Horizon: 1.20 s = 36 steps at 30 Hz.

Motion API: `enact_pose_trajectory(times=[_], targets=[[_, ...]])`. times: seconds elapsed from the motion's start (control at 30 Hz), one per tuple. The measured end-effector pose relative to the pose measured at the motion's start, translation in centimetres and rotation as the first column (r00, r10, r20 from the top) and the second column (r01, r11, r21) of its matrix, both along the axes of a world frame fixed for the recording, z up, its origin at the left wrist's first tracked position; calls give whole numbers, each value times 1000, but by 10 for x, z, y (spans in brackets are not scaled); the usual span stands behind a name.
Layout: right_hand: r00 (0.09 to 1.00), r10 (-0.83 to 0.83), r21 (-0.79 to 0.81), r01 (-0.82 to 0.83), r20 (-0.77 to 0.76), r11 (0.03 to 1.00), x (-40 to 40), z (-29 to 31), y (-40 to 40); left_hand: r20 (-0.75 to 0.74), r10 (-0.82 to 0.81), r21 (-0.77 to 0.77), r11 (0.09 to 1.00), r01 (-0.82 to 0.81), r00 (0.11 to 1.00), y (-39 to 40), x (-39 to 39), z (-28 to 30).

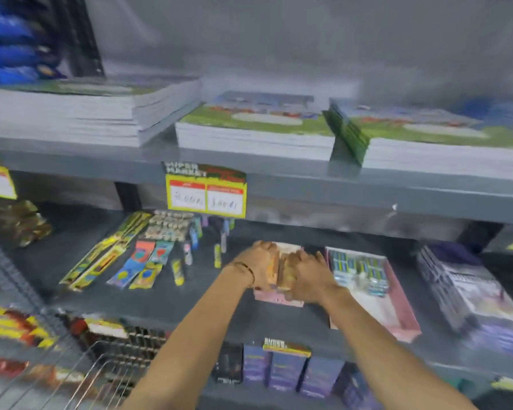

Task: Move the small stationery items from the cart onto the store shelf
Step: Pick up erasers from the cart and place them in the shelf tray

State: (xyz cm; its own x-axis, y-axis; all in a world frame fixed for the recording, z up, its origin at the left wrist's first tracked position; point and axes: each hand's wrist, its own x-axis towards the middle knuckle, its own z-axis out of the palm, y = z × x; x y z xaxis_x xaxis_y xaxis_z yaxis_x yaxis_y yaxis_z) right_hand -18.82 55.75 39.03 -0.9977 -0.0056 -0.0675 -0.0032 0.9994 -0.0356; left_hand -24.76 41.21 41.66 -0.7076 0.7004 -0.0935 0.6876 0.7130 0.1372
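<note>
Both my hands reach into the middle grey shelf. My left hand and my right hand press from either side on a stack of small tan and orange packets, which rests over a pink box on the shelf. The blur hides what the packets are. At the bottom left, the wire rim of the cart shows.
Left of my hands lie pencil packs, colourful card packs and small glue tubes. To the right sit a pink tray of blue items and wrapped booklets. Notebook stacks fill the upper shelf. Dark boxes line the lower shelf.
</note>
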Motion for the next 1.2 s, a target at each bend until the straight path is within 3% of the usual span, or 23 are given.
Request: enact_pose_trajectory(times=[0.2,0.53,0.6,0.73,0.93,1.1,1.2], targets=[[997,18,39,-20,73,999,-29,-16,12,41,3,-59,998,0,999,24,-26,-21],[984,-50,14,49,168,999,-35,-22,9,120,92,-31,996,-89,989,12,-26,-43],[992,-45,-27,49,118,998,-31,-16,1,104,117,25,992,-121,988,-4,-22,-42],[990,136,-166,-142,-49,976,-18,-10,-54,16,274,148,950,-273,962,-72,2,-44],[862,506,-244,-498,-33,832,16,-34,-209,53,659,134,740,-659,751,-223,80,-89],[604,788,-157,-772,120,616,51,-98,-330,195,860,14,478,-879,471,-339,179,-167],[464,851,-130,-854,248,504,66,-145,-382,309,903,-74,336,-939,299,-373,232,-225]])
